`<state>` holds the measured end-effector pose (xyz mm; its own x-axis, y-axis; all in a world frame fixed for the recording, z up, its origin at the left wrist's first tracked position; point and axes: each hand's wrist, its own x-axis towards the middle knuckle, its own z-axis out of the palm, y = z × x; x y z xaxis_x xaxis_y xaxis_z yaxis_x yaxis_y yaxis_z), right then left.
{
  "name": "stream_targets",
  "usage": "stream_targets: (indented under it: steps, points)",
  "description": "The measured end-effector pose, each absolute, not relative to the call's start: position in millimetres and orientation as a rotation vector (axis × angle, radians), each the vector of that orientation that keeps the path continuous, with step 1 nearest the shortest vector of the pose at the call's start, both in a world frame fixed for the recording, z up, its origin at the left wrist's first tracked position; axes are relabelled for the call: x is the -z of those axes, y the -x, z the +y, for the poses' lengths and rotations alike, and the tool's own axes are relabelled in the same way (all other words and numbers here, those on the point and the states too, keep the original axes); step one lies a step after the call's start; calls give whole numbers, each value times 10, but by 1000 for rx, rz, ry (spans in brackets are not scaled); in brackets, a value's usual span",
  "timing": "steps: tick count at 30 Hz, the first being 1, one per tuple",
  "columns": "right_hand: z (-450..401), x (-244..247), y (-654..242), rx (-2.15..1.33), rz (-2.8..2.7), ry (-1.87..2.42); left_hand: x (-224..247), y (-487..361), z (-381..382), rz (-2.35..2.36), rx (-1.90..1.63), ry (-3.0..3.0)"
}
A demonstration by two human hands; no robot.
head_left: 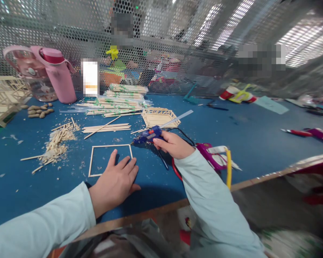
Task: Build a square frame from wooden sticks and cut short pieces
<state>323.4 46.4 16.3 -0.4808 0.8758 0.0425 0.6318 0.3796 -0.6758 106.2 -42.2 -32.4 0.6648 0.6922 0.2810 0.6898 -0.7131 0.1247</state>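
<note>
My right hand [176, 144] is wrapped round a blue hot glue gun [148, 135], with a clear glue stick [179, 118] poking out of its back. The gun's nozzle is at the far right corner of a rectangular frame of thin wooden sticks [110, 146] lying flat on the blue table. Over the frame's near right part lies my left hand [118, 179], fingers spread, touching its right side. The frame's near right corner is hidden under that hand.
Bundled chopsticks [123, 100], loose sticks [107, 127] and a small stick-built tray [161, 117] lie beyond the frame. Broken stick pieces [56, 141] are heaped left. A pink bottle [60, 79] stands behind. Purple-handled pliers [212, 156] lie right of my forearm.
</note>
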Motion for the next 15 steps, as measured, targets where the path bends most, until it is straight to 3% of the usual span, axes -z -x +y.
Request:
stream_targets:
  steps: [15]
  points:
    - [154, -283, -3314, -1007, -1899, 1202, 280, -1046, -429, 1216, -435, -2885]
